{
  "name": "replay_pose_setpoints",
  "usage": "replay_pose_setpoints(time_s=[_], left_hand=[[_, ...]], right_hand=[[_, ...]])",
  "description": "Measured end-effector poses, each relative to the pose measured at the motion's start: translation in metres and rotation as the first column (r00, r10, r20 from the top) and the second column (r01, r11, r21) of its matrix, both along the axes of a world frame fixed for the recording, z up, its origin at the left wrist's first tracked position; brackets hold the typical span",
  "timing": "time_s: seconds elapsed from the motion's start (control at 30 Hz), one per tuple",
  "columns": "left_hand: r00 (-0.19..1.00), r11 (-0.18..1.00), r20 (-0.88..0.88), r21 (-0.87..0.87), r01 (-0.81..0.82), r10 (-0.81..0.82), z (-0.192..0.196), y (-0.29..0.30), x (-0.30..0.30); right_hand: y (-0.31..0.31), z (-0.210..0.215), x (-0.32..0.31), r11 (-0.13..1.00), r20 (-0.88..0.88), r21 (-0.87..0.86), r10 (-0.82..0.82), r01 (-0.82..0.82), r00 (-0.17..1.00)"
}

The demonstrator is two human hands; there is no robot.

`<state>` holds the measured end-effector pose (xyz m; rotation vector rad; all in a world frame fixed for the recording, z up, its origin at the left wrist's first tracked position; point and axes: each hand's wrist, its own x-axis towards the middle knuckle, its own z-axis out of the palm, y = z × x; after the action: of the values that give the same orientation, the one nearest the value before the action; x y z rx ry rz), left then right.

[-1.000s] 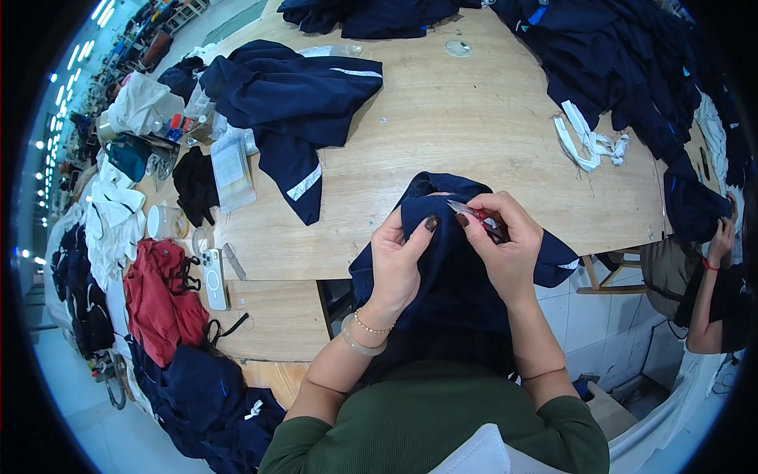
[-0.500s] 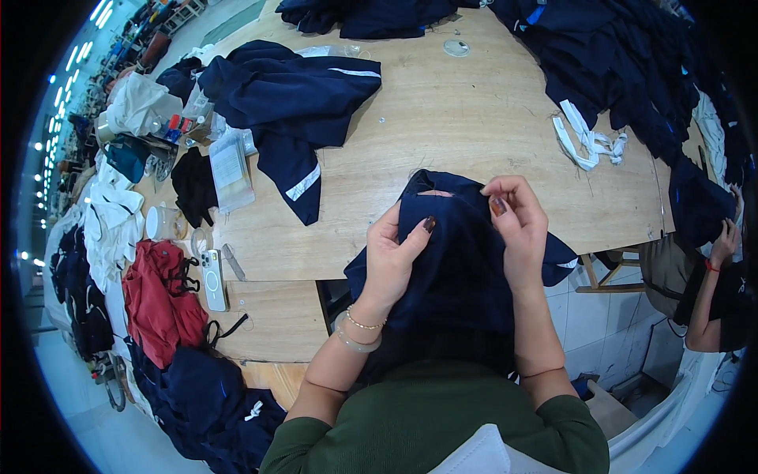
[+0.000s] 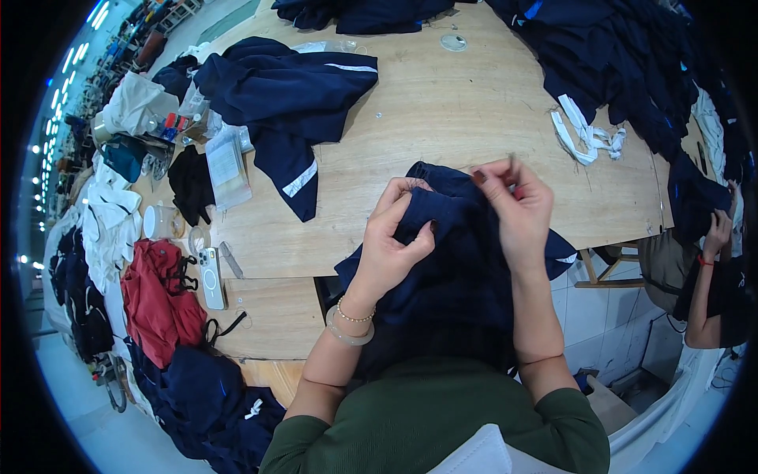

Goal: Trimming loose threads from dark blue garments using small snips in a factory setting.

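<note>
Navy garment (image 3: 450, 272) bunched between two forearms at a wooden table

Pale wood makes up the broad table (image 3: 442, 103), its near edge running behind the work. At its far right lies a heap of dark-blue clothing (image 3: 600, 71). The navy garment hangs in folds in front of the person's torso, between the forearms, its upper edge reaching up between the left hand (image 3: 403, 225) and the right hand (image 3: 515, 189). At upper left a striped garment (image 3: 292, 95) lies spread, white bands on it. A red cloth item (image 3: 162, 304) sits at the left side.

The left hand is clamped on the garment's upper left edge, thumb in front, fingers tucked behind. The right hand is raised by the upper right edge, thumb and fingertips drawn close; whether they grip cloth or thread, I cannot tell. A small red bit (image 3: 519, 192) shows within its curled fingers.

White strips (image 3: 580, 134) lie loose beyond the right hand; a phone (image 3: 212, 278) lies beside the red cloth item; farthest off is a small round disc (image 3: 453, 43).
</note>
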<state>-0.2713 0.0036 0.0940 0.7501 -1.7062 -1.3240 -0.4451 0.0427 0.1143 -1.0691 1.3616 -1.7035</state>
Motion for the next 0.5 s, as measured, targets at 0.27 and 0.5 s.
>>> replay_pose_setpoints(time_s=[0.27, 0.5], left_hand=[[1.0, 0.994, -0.005, 0.104, 0.022, -0.022, 0.001, 0.001, 0.004], [0.998, 0.992, -0.018, 0.116, 0.054, -0.052, 0.005, 0.001, -0.001]], right_hand=[[0.0, -0.037, -0.093, 0.834, -0.463, 0.073, -0.458, 0.548, 0.759], [0.027, -0.003, -0.068, 0.981, -0.476, 0.102, -0.096, 0.163, 0.874]])
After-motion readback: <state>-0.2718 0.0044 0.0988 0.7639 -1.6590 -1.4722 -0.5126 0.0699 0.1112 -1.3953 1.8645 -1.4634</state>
